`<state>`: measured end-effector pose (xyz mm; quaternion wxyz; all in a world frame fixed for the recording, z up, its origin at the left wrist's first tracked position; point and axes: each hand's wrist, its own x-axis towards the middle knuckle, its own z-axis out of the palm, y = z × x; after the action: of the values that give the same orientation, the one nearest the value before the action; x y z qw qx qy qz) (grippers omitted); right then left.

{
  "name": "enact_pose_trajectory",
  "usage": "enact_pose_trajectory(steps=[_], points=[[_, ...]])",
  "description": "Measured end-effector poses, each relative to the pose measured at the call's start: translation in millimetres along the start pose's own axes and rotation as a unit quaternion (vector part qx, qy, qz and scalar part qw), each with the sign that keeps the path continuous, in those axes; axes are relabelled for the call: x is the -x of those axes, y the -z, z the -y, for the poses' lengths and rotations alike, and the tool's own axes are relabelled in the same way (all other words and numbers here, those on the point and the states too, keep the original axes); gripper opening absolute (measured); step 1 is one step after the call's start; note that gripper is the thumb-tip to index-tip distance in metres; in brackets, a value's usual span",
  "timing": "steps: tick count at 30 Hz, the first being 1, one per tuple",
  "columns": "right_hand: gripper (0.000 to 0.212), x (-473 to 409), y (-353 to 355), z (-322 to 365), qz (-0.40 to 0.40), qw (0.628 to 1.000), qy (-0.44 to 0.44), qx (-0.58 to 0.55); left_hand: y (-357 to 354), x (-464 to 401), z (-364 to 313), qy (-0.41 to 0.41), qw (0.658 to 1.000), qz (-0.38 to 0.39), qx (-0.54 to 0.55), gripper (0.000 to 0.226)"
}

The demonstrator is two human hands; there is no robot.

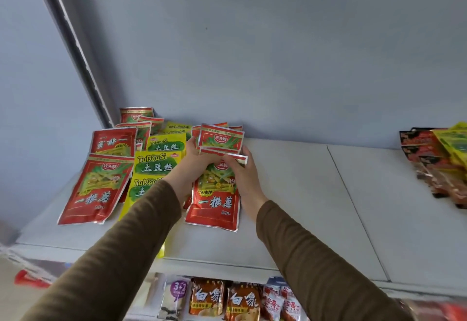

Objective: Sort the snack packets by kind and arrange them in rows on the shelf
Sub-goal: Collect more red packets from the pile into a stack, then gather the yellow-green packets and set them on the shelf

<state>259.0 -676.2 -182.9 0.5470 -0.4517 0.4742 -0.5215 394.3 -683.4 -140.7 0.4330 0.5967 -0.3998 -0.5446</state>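
- Gripping a fanned bunch of red snack packets (221, 140), left hand (195, 159) and right hand (241, 166) both curl round it above the shelf (290, 194), near the back wall.
- One red packet (214, 199) lies flat beneath the hands.
- Left of it: a row of yellow-green packets (156, 164), then another row of red packets (96, 187).
- Far right: dark red-and-black packets (434, 164), well apart.
- Lower shelf: orange noodle packs (225, 298).

Lying on the pale shelf (290, 194) are four visible yellow-green foil potato-strip packets (158, 163) and roughly ten red foil scallion-stick packets (93, 189), some overlapping.
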Motion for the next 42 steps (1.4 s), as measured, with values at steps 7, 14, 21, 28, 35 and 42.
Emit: enact_pose_trajectory(steps=[7, 14, 21, 28, 35, 42], points=[[0.042, -4.1, -12.7, -4.9, -0.015, 0.998, -0.001, 0.065, 2.7, -7.7, 10.7, -0.023, 0.999, -0.025, -0.009, 0.075], [0.047, -2.0, -18.1, -9.3, -0.041, 0.994, 0.032, 0.099, 3.2, -7.2, 16.0, -0.194, 0.938, -0.088, -0.273, 0.086], [0.038, 4.2, -21.5, -0.4, -0.036, 0.989, 0.032, 0.138, 14.2, -2.7, 12.5, -0.25, 0.9, -0.091, -0.345, 0.082], [0.064, 18.7, 16.5, 38.5, -0.049, 0.931, 0.122, 0.342, 17.2, 8.2, 2.4, -0.294, 0.82, -0.071, -0.485, 0.083], [0.062, 30.4, 75.1, 57.4, -0.036, 0.767, 0.176, 0.616, -16.3, 18.1, -3.2, -0.373, 0.718, -0.043, -0.586, 0.077], [0.061, 63.6, 130.8, 68.6, -0.054, 0.715, 0.14, 0.683, -74.3, 33.9, 1.3, -0.402, 0.684, 0.02, -0.609, 0.07]])
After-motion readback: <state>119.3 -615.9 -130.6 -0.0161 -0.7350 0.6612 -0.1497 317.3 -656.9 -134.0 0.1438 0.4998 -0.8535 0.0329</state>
